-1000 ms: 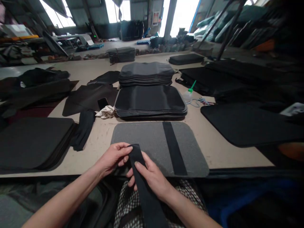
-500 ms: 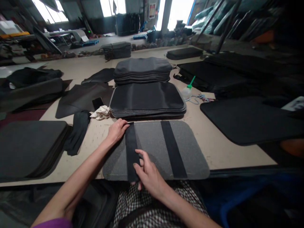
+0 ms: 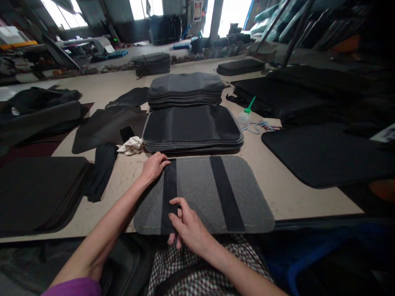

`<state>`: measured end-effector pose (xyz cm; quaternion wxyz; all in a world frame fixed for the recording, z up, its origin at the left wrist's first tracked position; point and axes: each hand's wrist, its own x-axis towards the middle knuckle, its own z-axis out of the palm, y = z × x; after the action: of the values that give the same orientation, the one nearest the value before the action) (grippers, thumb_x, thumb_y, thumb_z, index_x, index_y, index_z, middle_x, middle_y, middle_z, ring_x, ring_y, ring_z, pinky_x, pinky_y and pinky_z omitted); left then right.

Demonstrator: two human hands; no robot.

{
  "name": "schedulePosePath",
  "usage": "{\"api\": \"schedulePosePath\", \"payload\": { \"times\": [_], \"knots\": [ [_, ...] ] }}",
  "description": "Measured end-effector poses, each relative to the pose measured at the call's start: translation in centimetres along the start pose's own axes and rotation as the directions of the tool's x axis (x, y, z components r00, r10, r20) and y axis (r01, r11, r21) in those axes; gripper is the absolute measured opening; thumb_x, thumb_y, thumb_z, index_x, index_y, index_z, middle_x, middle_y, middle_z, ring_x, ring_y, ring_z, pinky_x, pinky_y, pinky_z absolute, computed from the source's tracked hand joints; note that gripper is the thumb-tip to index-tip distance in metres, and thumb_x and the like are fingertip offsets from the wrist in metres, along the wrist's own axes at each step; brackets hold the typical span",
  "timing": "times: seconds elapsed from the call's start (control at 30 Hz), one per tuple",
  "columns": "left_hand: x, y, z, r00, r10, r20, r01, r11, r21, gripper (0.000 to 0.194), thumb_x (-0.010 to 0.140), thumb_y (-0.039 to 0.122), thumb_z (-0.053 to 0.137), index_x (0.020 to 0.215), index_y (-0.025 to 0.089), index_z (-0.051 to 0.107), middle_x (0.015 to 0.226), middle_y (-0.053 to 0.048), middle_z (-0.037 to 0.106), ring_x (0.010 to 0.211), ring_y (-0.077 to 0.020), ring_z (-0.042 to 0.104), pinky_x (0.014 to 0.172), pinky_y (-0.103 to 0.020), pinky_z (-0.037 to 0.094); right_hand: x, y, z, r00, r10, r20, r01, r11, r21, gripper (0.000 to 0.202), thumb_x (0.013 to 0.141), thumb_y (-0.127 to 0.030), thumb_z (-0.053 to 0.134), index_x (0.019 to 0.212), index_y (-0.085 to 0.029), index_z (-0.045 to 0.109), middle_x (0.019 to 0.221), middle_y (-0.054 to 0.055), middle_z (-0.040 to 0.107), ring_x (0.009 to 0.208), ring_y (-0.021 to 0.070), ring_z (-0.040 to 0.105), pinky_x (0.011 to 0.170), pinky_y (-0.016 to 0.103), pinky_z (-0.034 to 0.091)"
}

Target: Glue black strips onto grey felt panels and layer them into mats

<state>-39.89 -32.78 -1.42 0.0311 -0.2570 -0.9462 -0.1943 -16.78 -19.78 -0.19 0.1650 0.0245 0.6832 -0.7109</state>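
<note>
A grey felt-like mat (image 3: 197,185) with rounded corners lies at the table's front edge. Two black strips cross it from far edge to near edge. At the far end of the left black strip (image 3: 169,181), my left hand (image 3: 154,167) has its fingertips closed on the strip. My right hand (image 3: 188,224) is at that strip's near end. Its thumb and index finger lie over the strip, while the other fingers curl below the mat's near edge, gripping the end between them. The right black strip (image 3: 226,193) lies flat, untouched.
Behind the mat stand two stacks of dark mats (image 3: 191,127). More mats lie in a left pile (image 3: 43,189) and at the right (image 3: 321,156). A green-tipped bottle (image 3: 245,117), cord, phone (image 3: 127,133) and crumpled white cloth (image 3: 131,146) lie around the stacks.
My right hand has moved slightly left, and the near end of the left strip has shifted left with it, so it lies straighter. My left hand stays at the far end.
</note>
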Motion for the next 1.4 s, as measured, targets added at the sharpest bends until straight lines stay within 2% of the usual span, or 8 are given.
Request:
{"api": "schedulePosePath", "payload": {
  "times": [0.2,0.37,0.47,0.63,0.9,1.03,1.17,1.4],
  "knots": [
    [0.0,0.2,0.5,1.0,0.004,-0.025,-0.003,0.998,0.063,0.014,0.093,0.038,0.068,0.095,0.025,0.068,0.099,-0.003,0.067,0.092,-0.0223,0.065,0.071,-0.031,0.044,-0.1,0.1,-0.6,1.0,0.006,-0.012,-0.006,1.0,0.002,0.029,0.099,-0.036,0.046,0.125,-0.023,0.04,0.063,-0.012,0.052,0.044,0.0179,0.067,0.03,0.015,0.04],
    [-0.7,1.0,0.3,0.996,0.062,-0.07,-0.053,0.991,0.119,0.021,0.094,0.033,0.066,0.114,0.025,0.062,0.111,-0.006,0.065,0.1,-0.0218,0.061,0.075,-0.031,0.047,0.0,-0.1,-0.6,0.999,0.043,-0.012,-0.043,0.999,-0.02,0.029,0.098,-0.035,0.046,0.123,-0.022,0.04,0.057,-0.012,0.052,0.039,0.0167,0.062,0.029,0.015,0.037],
    [-1.1,1.6,0.1,0.992,0.126,-0.028,-0.12,0.979,0.164,0.013,0.098,0.03,0.058,0.107,0.025,0.066,0.112,-0.007,0.065,0.106,-0.0238,0.058,0.076,-0.033,0.046,-0.1,-0.2,-0.7,0.998,0.057,-0.024,-0.058,0.997,-0.053,0.025,0.098,-0.033,0.048,0.119,-0.022,0.042,0.052,-0.013,0.051,0.034,0.0145,0.056,0.029,0.015,0.035],
    [-2.0,1.8,-0.4,0.983,0.168,0.067,-0.179,0.962,0.206,0.028,0.101,0.021,0.043,0.108,0.024,0.07,0.11,-0.01,0.067,0.109,-0.0275,0.053,0.08,-0.038,0.045,-0.4,0.1,-0.9,0.999,0.038,-0.024,-0.041,0.99,-0.134,0.023,0.099,-0.031,0.05,0.118,-0.023,0.042,0.054,-0.01,0.061,0.03,0.0122,0.047,0.03,0.015,0.034],
    [-5.5,2.8,-1.2,0.977,0.19,0.095,-0.208,0.946,0.248,0.046,0.104,0.047,0.039,0.132,0.016,0.059,0.121,-0.015,0.069,0.112,-0.0321,0.05,0.093,-0.044,0.042,-0.4,0.7,-0.4,0.999,0.033,0.011,-0.029,0.975,-0.221,0.023,0.099,-0.03,0.052,0.117,-0.023,0.042,0.06,-0.007,0.063,0.041,0.0145,0.059,0.035,0.016,0.037],
    [-6.4,3.0,-1.0,0.977,0.192,0.089,-0.208,0.949,0.236,0.048,0.104,0.05,0.04,0.134,0.017,0.057,0.14,-0.014,0.062,0.118,-0.0334,0.048,0.096,-0.045,0.039,-0.4,0.4,0.0,1.0,0.016,0.024,-0.006,0.927,-0.374,0.017,0.099,-0.024,0.053,0.113,-0.022,0.044,0.062,-0.008,0.062,0.038,0.011,0.054,0.043,0.018,0.04],
    [-6.4,3.0,-0.9,0.979,0.198,0.054,-0.205,0.961,0.185,0.049,0.103,0.052,0.041,0.133,0.017,0.058,0.14,-0.014,0.061,0.12,-0.0352,0.047,0.099,-0.048,0.036,-0.3,0.1,0.4,0.999,0.011,0.039,0.009,0.871,-0.492,0.014,0.1,-0.017,0.055,0.111,-0.021,0.046,0.061,-0.009,0.061,0.039,0.0106,0.054,0.048,0.02,0.041],
    [-6.5,3.0,-0.9,0.978,0.201,0.047,-0.207,0.954,0.216,0.051,0.103,0.054,0.038,0.134,0.018,0.058,0.138,-0.014,0.063,0.12,-0.0345,0.047,0.099,-0.048,0.035,-0.4,-0.3,1.0,0.998,0.015,0.055,0.014,0.869,-0.494,0.012,0.102,-0.015,0.053,0.11,-0.021,0.048,0.062,-0.008,0.063,0.04,0.0109,0.056,0.052,0.021,0.043]
  ]
}}
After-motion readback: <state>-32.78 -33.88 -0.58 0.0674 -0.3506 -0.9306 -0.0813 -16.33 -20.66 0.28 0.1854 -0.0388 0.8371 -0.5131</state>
